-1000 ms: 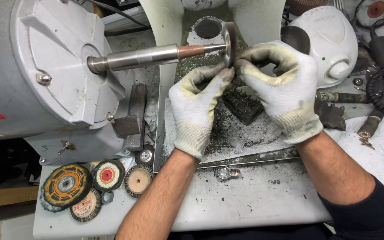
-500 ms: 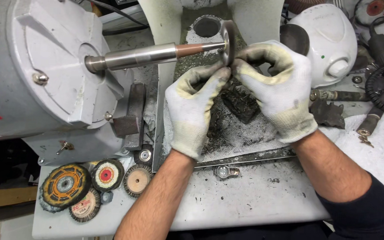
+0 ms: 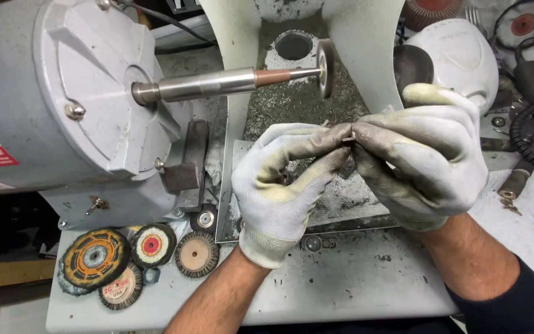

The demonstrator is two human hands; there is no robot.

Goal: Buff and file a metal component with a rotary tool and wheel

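Gloved fingers [image 3: 332, 137] of both hands pinch a small metal piece [image 3: 351, 137] at frame centre, left hand [image 3: 285, 185] and right hand [image 3: 421, 161] equally near; the polishing wheel [image 3: 325, 68] lies just above, spindle axis horizontal.

Bright, even light from overhead; you get a sharp, clean view.

Your gloved left hand [image 3: 282, 185] and right hand [image 3: 424, 158] are crisp, with soft shadows beneath them on the bench top [image 3: 353, 291]. The steel spindle [image 3: 208, 85] shows a mild glare streak, the white dome [image 3: 458, 52] is nearly washed out, and the space under the motor [image 3: 38, 93] falls dark.
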